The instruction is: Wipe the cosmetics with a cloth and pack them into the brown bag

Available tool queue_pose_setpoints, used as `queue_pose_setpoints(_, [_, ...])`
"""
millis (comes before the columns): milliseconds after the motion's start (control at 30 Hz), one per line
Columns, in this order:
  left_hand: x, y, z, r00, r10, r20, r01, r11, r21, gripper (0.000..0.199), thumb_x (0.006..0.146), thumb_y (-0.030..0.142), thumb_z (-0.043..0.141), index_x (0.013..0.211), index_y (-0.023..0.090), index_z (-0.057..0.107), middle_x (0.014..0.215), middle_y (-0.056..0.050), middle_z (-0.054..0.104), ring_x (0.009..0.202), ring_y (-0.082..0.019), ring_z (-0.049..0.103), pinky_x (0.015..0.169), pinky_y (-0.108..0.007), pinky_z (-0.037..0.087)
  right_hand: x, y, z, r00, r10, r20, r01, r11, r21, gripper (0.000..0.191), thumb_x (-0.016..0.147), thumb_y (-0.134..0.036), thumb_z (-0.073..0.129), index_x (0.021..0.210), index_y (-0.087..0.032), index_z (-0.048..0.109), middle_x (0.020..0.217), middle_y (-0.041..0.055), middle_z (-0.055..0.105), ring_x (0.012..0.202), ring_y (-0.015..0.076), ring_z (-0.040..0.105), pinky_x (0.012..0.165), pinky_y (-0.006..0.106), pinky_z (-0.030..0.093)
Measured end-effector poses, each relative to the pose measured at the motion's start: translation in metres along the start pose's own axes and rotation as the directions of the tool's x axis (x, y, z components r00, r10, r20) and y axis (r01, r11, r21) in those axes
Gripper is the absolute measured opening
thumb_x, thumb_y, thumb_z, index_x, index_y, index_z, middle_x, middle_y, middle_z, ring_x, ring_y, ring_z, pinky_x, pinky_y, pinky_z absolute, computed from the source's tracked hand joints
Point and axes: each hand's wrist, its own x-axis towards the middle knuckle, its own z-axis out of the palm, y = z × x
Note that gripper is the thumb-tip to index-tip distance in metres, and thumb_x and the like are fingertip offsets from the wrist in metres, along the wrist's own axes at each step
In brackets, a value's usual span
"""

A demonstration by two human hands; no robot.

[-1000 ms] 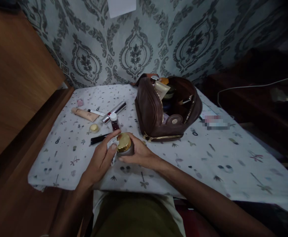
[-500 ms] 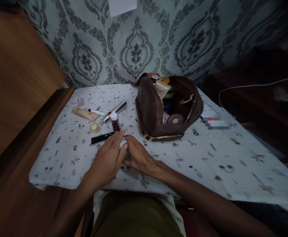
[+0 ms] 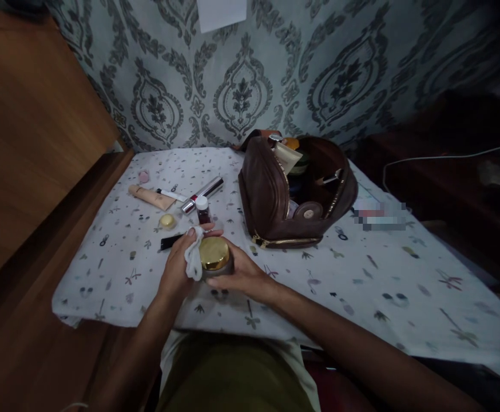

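A jar with a shiny gold lid [image 3: 214, 253] is held over the front part of the table. Fingers and thumb of my right hand [image 3: 243, 272] wrap round its side. My left hand [image 3: 176, 266] grips a crumpled white cloth [image 3: 194, 256] against the left side of the jar. Just beyond my hands stands a small dark red bottle with a white cap [image 3: 202, 209]. A black tube [image 3: 170, 242] lies partly hidden behind my left hand.
A brown leather bag [image 3: 267, 194] stands unzipped, with tubes and jars inside. Left of it lie a silver tube [image 3: 202, 194], a beige tube [image 3: 151, 196], a small yellow pot [image 3: 167, 221] and a pink item [image 3: 143, 175]. A patterned white cloth [image 3: 361, 309] covers the table.
My left hand has drawn back to the left from over the jar, so its gold lid and the white cloth now show. My right hand still holds the jar.
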Motion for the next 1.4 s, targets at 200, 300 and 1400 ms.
queue_pose_setpoints(200, [-0.005,-0.013,0.007,0.990,0.113,-0.084,-0.107,0.992,0.073,0.043,0.093,0.050,0.051,0.116,0.017,0.069,0.105,-0.010,0.077,0.109,-0.027,0.069,0.094,-0.040,0.054,0.006,0.009,-0.002,0.990,0.136,-0.027,-0.111,0.897,0.427,0.046,0.062,-0.040,0.088,0.100,-0.022,0.070,0.096,0.0014,0.073,0.092,0.0186,0.065,0.093,0.032,0.047])
queue_pose_setpoints(300, [-0.011,-0.022,0.010,0.960,0.257,-0.108,-0.219,0.936,0.277,0.045,0.098,0.051,0.043,0.121,0.021,0.066,0.123,-0.009,0.071,0.123,-0.024,0.061,0.105,-0.037,0.047,0.010,0.011,-0.007,0.981,0.177,-0.082,-0.105,0.833,0.543,0.045,0.065,-0.052,0.085,0.096,-0.023,0.072,0.097,0.0017,0.074,0.095,0.0204,0.065,0.092,0.034,0.049])
queue_pose_setpoints(1400, [-0.014,-0.035,-0.013,0.540,0.696,0.473,-0.722,0.093,0.686,0.055,0.098,0.029,0.047,0.151,0.019,0.033,0.147,-0.019,0.046,0.139,-0.028,0.044,0.110,-0.048,0.042,0.012,0.014,-0.006,0.910,0.408,-0.078,-0.265,0.716,0.646,0.037,0.085,-0.054,0.068,0.096,-0.019,0.067,0.076,-0.0015,0.070,0.060,0.0101,0.059,0.056,0.020,0.045])
